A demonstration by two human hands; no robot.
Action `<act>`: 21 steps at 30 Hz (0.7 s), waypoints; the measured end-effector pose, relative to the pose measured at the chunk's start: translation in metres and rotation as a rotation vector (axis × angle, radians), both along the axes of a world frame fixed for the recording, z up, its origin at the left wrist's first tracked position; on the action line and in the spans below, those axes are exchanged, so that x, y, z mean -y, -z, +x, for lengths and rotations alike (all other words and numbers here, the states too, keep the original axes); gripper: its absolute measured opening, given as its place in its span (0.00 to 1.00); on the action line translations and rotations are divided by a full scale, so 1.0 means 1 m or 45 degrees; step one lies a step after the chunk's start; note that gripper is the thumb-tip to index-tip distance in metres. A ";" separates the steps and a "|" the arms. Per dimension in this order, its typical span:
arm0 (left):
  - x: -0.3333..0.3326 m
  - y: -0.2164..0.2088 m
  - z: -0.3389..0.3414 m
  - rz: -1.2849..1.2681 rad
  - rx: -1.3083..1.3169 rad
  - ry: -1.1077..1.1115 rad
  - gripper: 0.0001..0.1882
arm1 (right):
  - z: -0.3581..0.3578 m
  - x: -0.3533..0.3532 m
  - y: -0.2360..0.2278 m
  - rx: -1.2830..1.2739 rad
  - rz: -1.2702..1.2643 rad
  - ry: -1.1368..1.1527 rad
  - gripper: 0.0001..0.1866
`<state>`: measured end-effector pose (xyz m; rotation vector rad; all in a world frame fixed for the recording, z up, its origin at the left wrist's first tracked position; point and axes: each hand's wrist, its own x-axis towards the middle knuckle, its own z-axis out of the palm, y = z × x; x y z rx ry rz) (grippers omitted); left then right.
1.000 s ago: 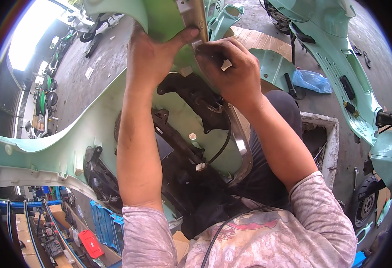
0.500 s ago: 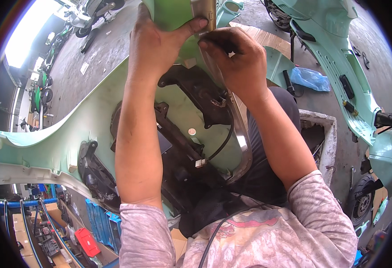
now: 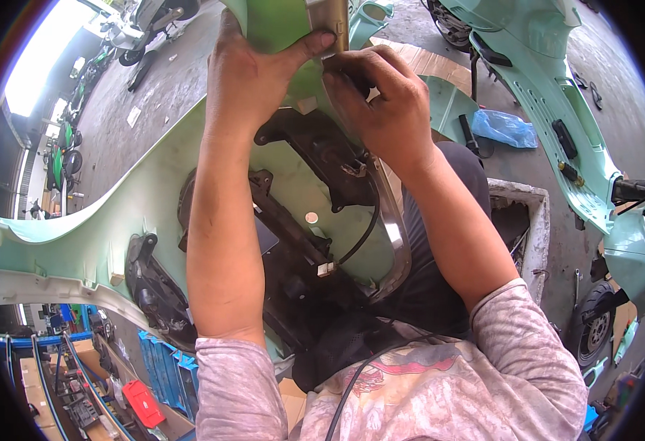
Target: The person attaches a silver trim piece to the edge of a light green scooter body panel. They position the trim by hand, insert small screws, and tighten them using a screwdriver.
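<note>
A large pale-green plastic scooter body panel (image 3: pixel 153 184) lies across my lap, its inner side facing up. A bronze-coloured trim strip (image 3: pixel 328 18) runs along its far end. My left hand (image 3: pixel 247 84) is closed round that end, thumb pressed on the strip and the other fingers hidden behind the panel. Right beside it, my right hand (image 3: pixel 392 99) pinches at the strip's lower edge with curled fingers; anything small between the fingertips is hidden. Below my hands, a black plastic bracket (image 3: pixel 322 154) and a cable with a white connector (image 3: pixel 326 270) sit inside the panel.
To the right stands a pale-green scooter body (image 3: pixel 543 95). A blue plastic bag (image 3: pixel 506 127) lies near it, and a worn white-rimmed box (image 3: pixel 539 228) is beside my leg. At the lower left are a red case (image 3: pixel 144 404) and blue-railed shelves.
Both hands and the far end of the panel have shifted slightly left. My right fingers have moved a little against the strip; both hands keep their places on it.
</note>
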<state>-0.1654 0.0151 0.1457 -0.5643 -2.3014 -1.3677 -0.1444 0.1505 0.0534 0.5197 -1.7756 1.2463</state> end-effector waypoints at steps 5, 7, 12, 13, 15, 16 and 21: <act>-0.002 0.003 -0.002 0.307 0.209 0.246 0.25 | -0.005 -0.002 0.006 0.003 0.040 0.128 0.07; 0.011 0.011 -0.014 -0.069 -0.107 0.113 0.23 | 0.001 0.001 0.001 0.043 -0.050 0.041 0.08; 0.012 0.013 -0.017 -0.296 -0.279 -0.007 0.23 | -0.004 0.001 0.005 -0.045 -0.057 -0.006 0.07; 0.013 0.013 -0.020 -0.330 -0.289 -0.021 0.23 | -0.006 0.000 0.006 -0.089 -0.054 0.004 0.07; 0.016 0.013 -0.021 -0.364 -0.297 -0.033 0.23 | -0.007 -0.001 0.006 -0.135 -0.038 -0.001 0.07; 0.017 0.012 -0.020 -0.362 -0.296 -0.030 0.23 | -0.007 -0.002 0.005 -0.137 -0.025 -0.013 0.07; 0.006 0.006 -0.010 -0.201 -0.165 0.032 0.24 | -0.005 -0.004 0.005 -0.080 -0.033 -0.034 0.08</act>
